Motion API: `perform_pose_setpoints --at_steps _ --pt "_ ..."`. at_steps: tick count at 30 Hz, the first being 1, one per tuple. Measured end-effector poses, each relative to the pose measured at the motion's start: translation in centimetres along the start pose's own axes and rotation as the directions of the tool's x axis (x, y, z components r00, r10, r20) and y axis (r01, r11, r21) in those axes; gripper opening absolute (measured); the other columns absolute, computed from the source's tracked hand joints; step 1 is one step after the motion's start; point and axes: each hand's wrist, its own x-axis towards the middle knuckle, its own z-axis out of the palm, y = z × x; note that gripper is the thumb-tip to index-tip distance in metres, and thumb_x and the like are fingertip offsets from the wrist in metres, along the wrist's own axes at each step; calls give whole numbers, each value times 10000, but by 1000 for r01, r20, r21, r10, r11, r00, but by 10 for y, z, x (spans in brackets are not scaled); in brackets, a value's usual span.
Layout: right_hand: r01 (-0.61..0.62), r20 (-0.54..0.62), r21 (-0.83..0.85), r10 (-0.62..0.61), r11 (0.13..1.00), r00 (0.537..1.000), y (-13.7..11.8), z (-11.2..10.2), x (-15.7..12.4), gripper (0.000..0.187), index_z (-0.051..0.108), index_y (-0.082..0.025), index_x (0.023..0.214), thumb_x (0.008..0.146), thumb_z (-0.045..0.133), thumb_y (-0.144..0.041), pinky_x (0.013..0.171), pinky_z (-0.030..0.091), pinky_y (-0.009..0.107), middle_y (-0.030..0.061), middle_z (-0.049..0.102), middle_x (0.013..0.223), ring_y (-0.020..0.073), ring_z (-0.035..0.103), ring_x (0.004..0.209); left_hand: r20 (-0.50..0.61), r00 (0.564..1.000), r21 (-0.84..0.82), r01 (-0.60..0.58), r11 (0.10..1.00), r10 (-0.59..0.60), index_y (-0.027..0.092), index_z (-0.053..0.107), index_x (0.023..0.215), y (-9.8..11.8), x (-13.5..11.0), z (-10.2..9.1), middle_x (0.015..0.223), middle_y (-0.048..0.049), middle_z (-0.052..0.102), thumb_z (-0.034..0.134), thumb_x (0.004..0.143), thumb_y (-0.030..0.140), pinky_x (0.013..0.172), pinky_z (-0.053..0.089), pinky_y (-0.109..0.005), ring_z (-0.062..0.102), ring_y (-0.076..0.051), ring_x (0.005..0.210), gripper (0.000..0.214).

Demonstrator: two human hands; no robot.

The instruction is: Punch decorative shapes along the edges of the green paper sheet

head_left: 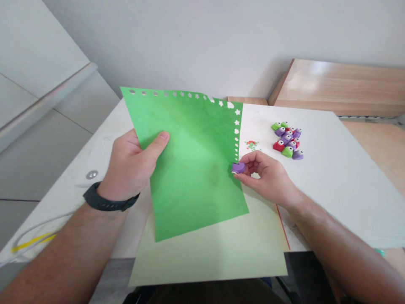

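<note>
Left hand: grips green paper.
Right hand: pinches purple punch.
Punched: top edge, upper right edge.
Unpunched: lower right edge.

green paper, purple punch, white table

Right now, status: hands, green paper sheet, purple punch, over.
Left hand grips green paper sheet, left edge. Right hand pinches small purple plastic punch at sheet's right edge. Cluster of coloured plastic punches lies apart, nothing blocking.
</note>
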Motion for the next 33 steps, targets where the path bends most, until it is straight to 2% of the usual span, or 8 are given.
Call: perform_pose_setpoints --at_steps 5,9,12,16,20,22,26,33 --pt "180 -73 -161 -193 971 978 1 2 -3 238 650 -198 1011 859 833 -211 673 567 330 52 719 981 153 650 729 -32 999 1 -11 1000 11 189 837 1107 0 0 -1 1162 -71 828 894 827 333 804 671 -303 800 -225 927 320" --pt "352 -92 -298 -393 888 915 1 2 -3 219 631 -211 988 878 809 -145 700 568 329 62 706 1034 152 661 752 16 1000 -66 -16 998 17 192 826 1134 1 -2 -1 1259 -97 798 870 854 318 853 682 -371 796 -274 1018 311" --pt "408 -103 -355 -469 841 877 -1 2 -3 231 615 -225 968 882 813 -143 715 581 329 69 711 1030 181 694 826 14 1000 -120 -12 993 14 191 831 1094 4 -4 -1 1228 -106 806 888 827 298 864 692 -421 795 -311 1039 294" --pt "440 -100 -376 -508 815 856 -2 3 -3 219 609 -233 980 903 797 -151 743 595 332 77 711 1032 202 710 899 29 999 -185 45 982 -40 198 838 1037 13 -5 3 1198 -106 815 937 752 312 826 709 -464 799 -345 1031 323" --pt "481 -87 -399 -554 781 828 -2 2 -3 191 613 -231 1010 932 771 -158 791 603 333 78 710 1027 195 706 927 -50 997 -226 40 973 -53 184 841 910 21 -5 7 961 -69 844 974 700 365 735 711 -380 813 -261 799 308" --pt "494 -84 -401 -567 772 819 -2 3 -3 185 619 -228 1015 934 769 -157 793 604 328 78 711 1021 192 707 924 -53 997 -233 37 972 -51 183 839 901 23 -4 8 934 -56 841 979 692 365 724 707 -357 805 -236 760 311" --pt "504 -78 -407 -579 761 811 -2 3 -4 172 635 -235 1024 937 757 -148 800 611 329 77 719 1024 196 717 931 -53 997 -221 41 974 -54 187 821 840 22 -5 8 930 -49 838 982 677 421 757 711 -386 804 -247 787 327" --pt "476 -62 -421 -548 772 834 -4 2 -7 157 649 -263 1037 955 728 -155 816 630 373 83 736 1039 219 731 954 -42 999 -138 24 990 -30 239 835 888 25 -7 8 979 -34 838 947 719 456 864 708 -471 811 -297 900 296"
